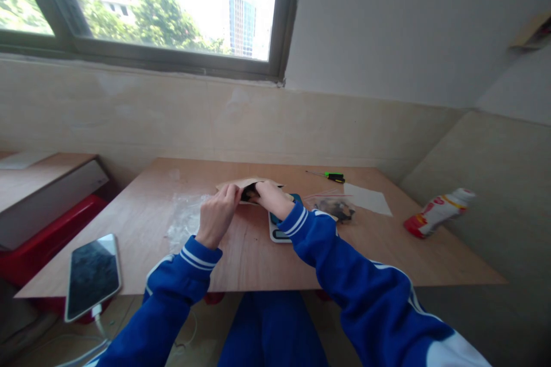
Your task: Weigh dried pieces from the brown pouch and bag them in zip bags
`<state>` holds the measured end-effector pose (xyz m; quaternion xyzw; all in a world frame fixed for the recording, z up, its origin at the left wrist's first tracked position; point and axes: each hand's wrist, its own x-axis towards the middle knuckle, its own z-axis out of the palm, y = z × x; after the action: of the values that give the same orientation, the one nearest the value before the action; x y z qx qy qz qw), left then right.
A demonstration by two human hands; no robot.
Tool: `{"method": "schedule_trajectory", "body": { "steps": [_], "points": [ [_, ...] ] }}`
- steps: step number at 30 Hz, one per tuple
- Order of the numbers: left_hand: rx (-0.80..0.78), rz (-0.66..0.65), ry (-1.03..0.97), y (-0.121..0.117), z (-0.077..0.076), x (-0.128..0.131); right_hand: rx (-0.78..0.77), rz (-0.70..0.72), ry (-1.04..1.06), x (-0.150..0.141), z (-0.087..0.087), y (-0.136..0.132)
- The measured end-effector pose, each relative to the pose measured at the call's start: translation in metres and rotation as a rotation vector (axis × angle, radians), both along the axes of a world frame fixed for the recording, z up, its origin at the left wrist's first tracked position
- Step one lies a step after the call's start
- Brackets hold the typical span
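Note:
My left hand (220,211) is closed on the near left edge of a tan paper bag (227,185), pinching it between thumb and fingers. The bag's mouth faces me and looks dark inside. My right hand (272,198) reaches into that mouth from the right. Its fingertips are hidden in there, so what they touch cannot be made out. Partly under my right wrist lies a flat white device with a small display (282,235), like a digital scale. Just right of it is a clear plastic bag (338,209) with small dark pieces inside.
Crumpled clear plastic (186,222) lies left of my left hand. A green-and-black screwdriver (333,176) and a white paper sheet (368,199) are at the back right. A red-and-white bottle (439,213) stands far right. A plugged-in phone (93,275) overhangs the table's left front edge.

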<state>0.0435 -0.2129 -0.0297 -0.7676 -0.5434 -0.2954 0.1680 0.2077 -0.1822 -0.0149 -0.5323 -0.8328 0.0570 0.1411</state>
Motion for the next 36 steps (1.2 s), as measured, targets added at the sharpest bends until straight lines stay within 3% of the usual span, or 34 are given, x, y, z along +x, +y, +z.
{"method": "schedule_trajectory", "body": {
  "steps": [4, 8, 12, 15, 20, 24, 28, 32, 36],
  "points": [
    [-0.075, 0.044, 0.000, 0.000, 0.007, 0.001, 0.030, -0.053, 0.103, 0.009, 0.021, -0.015],
    [-0.130, 0.039, -0.049, 0.003, 0.014, 0.002, 0.045, -0.026, 0.390, 0.024, 0.034, -0.020],
    [-0.146, -0.055, -0.224, 0.011, 0.018, 0.000, 0.034, 0.029, 0.686, 0.052, 0.033, -0.019],
    [-0.179, -0.162, -0.452, 0.021, 0.018, -0.003, -0.007, 0.006, 0.768, 0.079, 0.020, -0.022],
    [-0.186, -0.184, -0.745, 0.047, 0.017, -0.002, -0.004, -0.105, 0.469, 0.108, -0.020, -0.030],
    [-0.046, -0.173, -0.812, 0.067, 0.006, 0.000, 0.087, -0.094, 0.065, 0.101, -0.051, -0.030],
    [-0.084, -0.318, -0.822, 0.082, -0.011, -0.002, 0.140, -0.093, -0.203, 0.090, -0.065, -0.028],
    [-0.132, -0.349, -0.788, 0.089, -0.026, -0.007, 0.116, -0.075, -0.186, 0.093, -0.070, -0.029],
    [-0.190, -0.337, -0.755, 0.085, -0.041, -0.014, 0.112, -0.128, -0.006, 0.108, -0.067, -0.040]
  ]
}}
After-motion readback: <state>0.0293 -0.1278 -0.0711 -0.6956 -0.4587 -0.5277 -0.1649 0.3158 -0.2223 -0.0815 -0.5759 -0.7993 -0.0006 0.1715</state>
